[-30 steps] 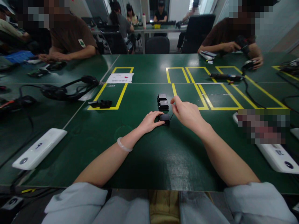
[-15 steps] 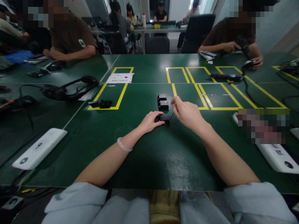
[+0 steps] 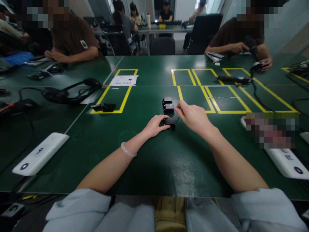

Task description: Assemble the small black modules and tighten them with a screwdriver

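My left hand (image 3: 155, 125) is closed with thumb and fingers around the left side of a small black boxy block (image 3: 170, 121), which rests on the green table. My right hand (image 3: 191, 117) pinches a thin dark rod-like tool (image 3: 178, 119); its lower end meets or comes close to the block's right side. The fingers hide the tool's upper part, so its exact kind cannot be told. Just beyond, two similar black blocks with greyer tops, a nearer block (image 3: 169, 107) and a farther block (image 3: 167, 99), stand in a row, close to my right fingertips.
Yellow tape outlines mark the green table (image 3: 145, 161). White power banks lie at left (image 3: 41, 154) and right (image 3: 287, 161). A black headset (image 3: 70, 91), a small black piece (image 3: 108, 107) and a paper sheet (image 3: 124, 80) lie left. People sit across the table.
My right fingertips have shifted very slightly left and down around the tool. My left hand and the block it holds stay in place.
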`<state>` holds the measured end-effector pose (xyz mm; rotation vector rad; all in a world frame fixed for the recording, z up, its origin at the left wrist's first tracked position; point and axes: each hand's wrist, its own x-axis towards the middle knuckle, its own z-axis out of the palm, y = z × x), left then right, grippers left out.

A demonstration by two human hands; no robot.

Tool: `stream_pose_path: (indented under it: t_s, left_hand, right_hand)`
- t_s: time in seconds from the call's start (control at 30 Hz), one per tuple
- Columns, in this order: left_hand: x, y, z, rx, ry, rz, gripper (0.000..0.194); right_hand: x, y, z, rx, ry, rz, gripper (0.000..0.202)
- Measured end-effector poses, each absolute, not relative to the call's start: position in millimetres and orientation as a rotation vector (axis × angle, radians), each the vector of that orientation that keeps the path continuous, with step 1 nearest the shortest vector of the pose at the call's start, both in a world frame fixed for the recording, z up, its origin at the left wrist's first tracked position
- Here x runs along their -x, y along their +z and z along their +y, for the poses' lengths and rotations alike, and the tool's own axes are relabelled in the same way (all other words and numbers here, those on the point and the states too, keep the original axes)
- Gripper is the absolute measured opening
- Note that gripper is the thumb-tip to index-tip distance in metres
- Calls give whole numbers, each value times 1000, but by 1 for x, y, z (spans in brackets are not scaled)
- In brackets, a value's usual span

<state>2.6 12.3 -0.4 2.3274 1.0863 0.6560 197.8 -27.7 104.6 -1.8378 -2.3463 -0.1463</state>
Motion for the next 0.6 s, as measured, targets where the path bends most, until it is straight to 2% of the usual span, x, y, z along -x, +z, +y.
stream_pose_path:
  t_s: [0.6]
  left_hand:
    - [-3,-2,14,-2340,659,1080,39]
  right_hand:
    - [-197,105,-26,1879,-158,-2365,34]
